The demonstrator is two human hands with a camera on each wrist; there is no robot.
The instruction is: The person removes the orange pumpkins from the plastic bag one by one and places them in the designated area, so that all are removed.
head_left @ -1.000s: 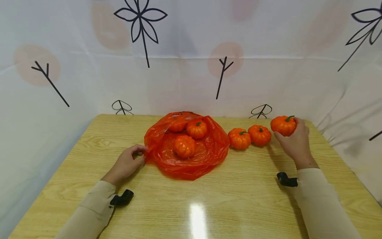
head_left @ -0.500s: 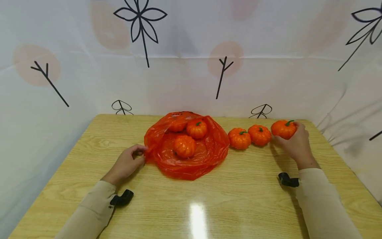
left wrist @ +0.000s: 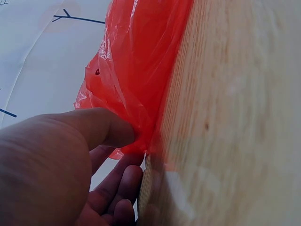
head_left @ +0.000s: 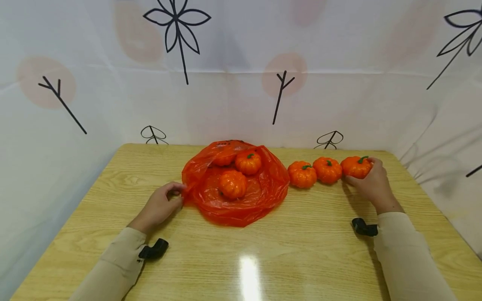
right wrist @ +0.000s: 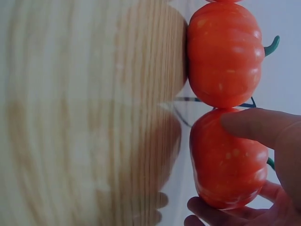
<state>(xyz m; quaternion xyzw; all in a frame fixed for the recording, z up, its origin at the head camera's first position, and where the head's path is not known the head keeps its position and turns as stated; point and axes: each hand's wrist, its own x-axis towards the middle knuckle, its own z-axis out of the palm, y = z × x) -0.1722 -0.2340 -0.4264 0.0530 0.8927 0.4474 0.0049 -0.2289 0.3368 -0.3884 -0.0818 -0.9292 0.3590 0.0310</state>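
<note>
– At the right end of the row, what does the right hand (head_left: 374, 184) have?
– The end pumpkin (head_left: 355, 167), gripped between thumb and fingers, green stem (head_left: 363, 159) uppermost; the right wrist view shows a thin gap between it and its reflection in the table (head_left: 293, 251)
– And next to it?
– The middle pumpkin (head_left: 327, 170) is just beside it, touching or not I cannot tell, then the inner pumpkin (head_left: 302, 175), closest to the red bag (head_left: 226, 217)
– What about the left hand (head_left: 160, 207)?
– It pinches the bag's left edge between thumb and finger, low over the table
– And inside the red bag?
– Three pumpkins that I can see: a front pumpkin (head_left: 232, 184) near the middle, a stemmed pumpkin (head_left: 248, 163) behind it to the right, and a half-hidden pumpkin (head_left: 224, 160) partly under the plastic at the back
</note>
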